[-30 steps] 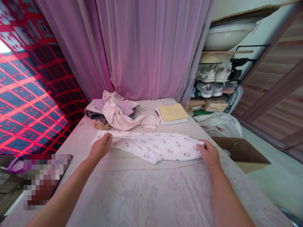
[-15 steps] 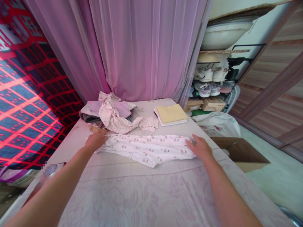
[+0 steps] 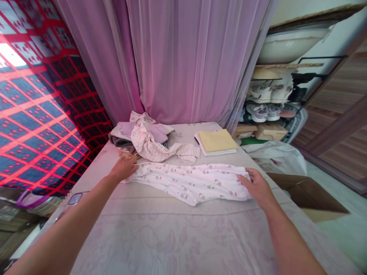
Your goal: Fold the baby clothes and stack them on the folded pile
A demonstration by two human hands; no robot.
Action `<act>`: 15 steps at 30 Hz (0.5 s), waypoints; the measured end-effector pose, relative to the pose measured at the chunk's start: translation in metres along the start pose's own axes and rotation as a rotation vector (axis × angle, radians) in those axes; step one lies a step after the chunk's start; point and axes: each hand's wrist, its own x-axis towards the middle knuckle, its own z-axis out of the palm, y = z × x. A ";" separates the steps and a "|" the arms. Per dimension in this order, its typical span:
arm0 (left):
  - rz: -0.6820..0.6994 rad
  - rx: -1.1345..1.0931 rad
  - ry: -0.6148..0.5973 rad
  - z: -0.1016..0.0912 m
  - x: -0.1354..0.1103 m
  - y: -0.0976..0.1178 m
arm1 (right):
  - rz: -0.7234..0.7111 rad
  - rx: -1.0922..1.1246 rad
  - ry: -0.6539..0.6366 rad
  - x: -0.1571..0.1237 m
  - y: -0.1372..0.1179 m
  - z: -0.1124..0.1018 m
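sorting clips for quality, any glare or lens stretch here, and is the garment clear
Head view: bright light washes out part of the red-lined cloth at left; in the head view, the wooden door at right leans, likely lens stretch; head view: the white garment is softly lit, its small print visible.

A purple curtain (image 3: 183, 65) hangs behind the far edge of the bed (image 3: 172, 240). A red-grid cloth (image 3: 37, 114), partly sunlit, hangs beyond the left edge. Beyond the right edge: shelf unit (image 3: 289, 65), wood-grain panels (image 3: 338, 103), pale floor (image 3: 351, 231).
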 end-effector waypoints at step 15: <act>-0.076 -0.627 -0.269 -0.078 -0.086 -0.049 | 0.227 0.221 -0.044 0.000 -0.055 -0.085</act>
